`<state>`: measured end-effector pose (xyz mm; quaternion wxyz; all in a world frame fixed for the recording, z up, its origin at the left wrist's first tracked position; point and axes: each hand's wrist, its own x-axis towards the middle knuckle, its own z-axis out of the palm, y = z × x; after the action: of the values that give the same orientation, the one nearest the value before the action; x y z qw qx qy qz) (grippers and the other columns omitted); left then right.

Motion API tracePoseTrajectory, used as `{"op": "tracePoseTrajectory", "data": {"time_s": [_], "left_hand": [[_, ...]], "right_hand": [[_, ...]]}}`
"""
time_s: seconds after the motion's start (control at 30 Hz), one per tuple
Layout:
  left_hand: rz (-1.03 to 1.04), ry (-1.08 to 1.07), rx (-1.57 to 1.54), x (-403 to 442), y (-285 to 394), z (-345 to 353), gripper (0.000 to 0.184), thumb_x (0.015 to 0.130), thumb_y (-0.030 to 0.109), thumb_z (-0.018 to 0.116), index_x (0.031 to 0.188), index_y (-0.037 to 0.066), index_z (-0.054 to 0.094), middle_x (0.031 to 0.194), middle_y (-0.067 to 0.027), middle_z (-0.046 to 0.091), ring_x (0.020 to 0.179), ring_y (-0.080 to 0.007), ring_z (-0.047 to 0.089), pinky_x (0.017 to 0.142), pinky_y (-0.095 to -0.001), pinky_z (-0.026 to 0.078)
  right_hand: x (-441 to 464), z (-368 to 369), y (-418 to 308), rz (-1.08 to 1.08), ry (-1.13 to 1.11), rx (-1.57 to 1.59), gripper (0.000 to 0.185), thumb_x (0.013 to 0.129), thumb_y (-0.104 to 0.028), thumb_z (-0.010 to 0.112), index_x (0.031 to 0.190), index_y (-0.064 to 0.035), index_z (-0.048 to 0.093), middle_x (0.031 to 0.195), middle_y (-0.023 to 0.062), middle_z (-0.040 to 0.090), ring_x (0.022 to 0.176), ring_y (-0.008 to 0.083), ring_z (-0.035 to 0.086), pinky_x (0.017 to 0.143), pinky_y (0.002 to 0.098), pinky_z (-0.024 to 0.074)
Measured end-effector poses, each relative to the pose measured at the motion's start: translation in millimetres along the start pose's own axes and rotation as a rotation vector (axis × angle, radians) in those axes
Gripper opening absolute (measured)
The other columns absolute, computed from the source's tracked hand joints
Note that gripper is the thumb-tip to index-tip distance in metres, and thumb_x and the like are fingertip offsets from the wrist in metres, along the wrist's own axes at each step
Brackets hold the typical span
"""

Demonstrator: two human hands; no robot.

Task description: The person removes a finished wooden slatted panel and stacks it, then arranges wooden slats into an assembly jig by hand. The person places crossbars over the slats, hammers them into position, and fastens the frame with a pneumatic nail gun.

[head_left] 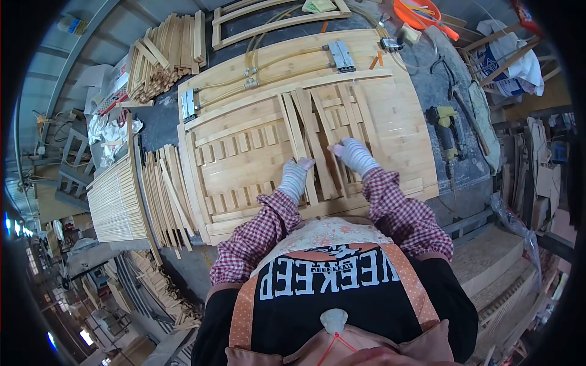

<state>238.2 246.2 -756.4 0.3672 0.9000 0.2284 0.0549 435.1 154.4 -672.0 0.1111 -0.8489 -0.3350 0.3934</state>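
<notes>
Worker in checked sleeves (250, 241) and striped hand coverings bends over loose wood slats (318, 146) lying lengthwise, some askew, across the R half of a wood frame (199, 165) on a pale board (406, 122). L hand (297, 174) has fingers bent against the slats nr their lower ends; R hand (353, 155), just beside and a bit farther fwd, has thumb & fingertips drawn in at the slats' R side. Can't tell if either pinches one. Small wood blocks (243, 143) line the frame's L half in 2 rows. Metal cylinders (340, 56) w/ hoses sit beyond; nail gun (445, 134) lies at R, strip bundles (116, 201) at L.
</notes>
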Motion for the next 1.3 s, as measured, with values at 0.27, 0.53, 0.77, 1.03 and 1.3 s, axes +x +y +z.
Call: {"op": "tracePoseTrajectory", "data": {"time_s": [0.27, 0.53, 0.77, 1.03, 1.3], "left_hand": [[-0.398, 0.082, -0.571, 3, 33, -20, 0.022, 0.084, 0.009, 0.052, 0.105, 0.004, 0.057, 0.095, -0.0086, 0.065, 0.086, -0.0219, 0.063, 0.084, -0.0303, 0.047], [-0.855, 0.188, -1.28, -16, 39, -29, 0.027, 0.08, 0.021, 0.065, 0.094, -0.002, 0.06, 0.085, -0.0128, 0.067, 0.066, -0.0225, 0.066, 0.064, -0.0284, 0.053], [-0.718, 0.3, -1.26, -33, 9, -14, 0.025, 0.078, 0.018, 0.067, 0.093, 0.0, 0.059, 0.084, -0.0109, 0.066, 0.067, -0.0209, 0.064, 0.065, -0.0275, 0.052], [-0.797, 0.292, -1.274, -33, 24, -31, 0.026, 0.077, 0.015, 0.069, 0.095, 0.001, 0.055, 0.083, -0.0065, 0.063, 0.071, -0.017, 0.058, 0.07, -0.0256, 0.047], [-0.848, 0.286, -1.264, -33, 48, -55, 0.027, 0.077, 0.015, 0.069, 0.095, 0.002, 0.054, 0.081, -0.0048, 0.062, 0.071, -0.0155, 0.056, 0.07, -0.0252, 0.046]], "right_hand": [[20, 2, 16, 0.002, 0.138, -0.279, 0.035, 0.083, -0.033, 0.055, 0.093, -0.0005, 0.065, 0.088, 0.0155, 0.068, 0.081, 0.0335, 0.065, 0.073, 0.0416, 0.0503], [7, -29, -2, 0.085, 0.2, -0.333, 0.03, 0.084, -0.029, 0.055, 0.091, -0.001, 0.063, 0.085, 0.0165, 0.068, 0.079, 0.0307, 0.066, 0.071, 0.0426, 0.0514], [12, -12, 17, 0.082, 0.264, -0.402, 0.024, 0.082, -0.022, 0.054, 0.09, -0.0014, 0.063, 0.085, 0.0159, 0.068, 0.081, 0.0309, 0.067, 0.07, 0.0409, 0.0526], [9, -12, 14, 0.051, 0.278, -0.448, 0.021, 0.083, -0.019, 0.054, 0.088, -0.0019, 0.065, 0.084, 0.0143, 0.069, 0.08, 0.0306, 0.067, 0.07, 0.0397, 0.0531], [31, -30, 22, 0.017, -0.004, -0.674, 0.026, 0.085, -0.02, 0.051, 0.085, -0.0024, 0.07, 0.083, 0.0146, 0.069, 0.083, 0.0279, 0.067, 0.074, 0.0389, 0.0521]]}}
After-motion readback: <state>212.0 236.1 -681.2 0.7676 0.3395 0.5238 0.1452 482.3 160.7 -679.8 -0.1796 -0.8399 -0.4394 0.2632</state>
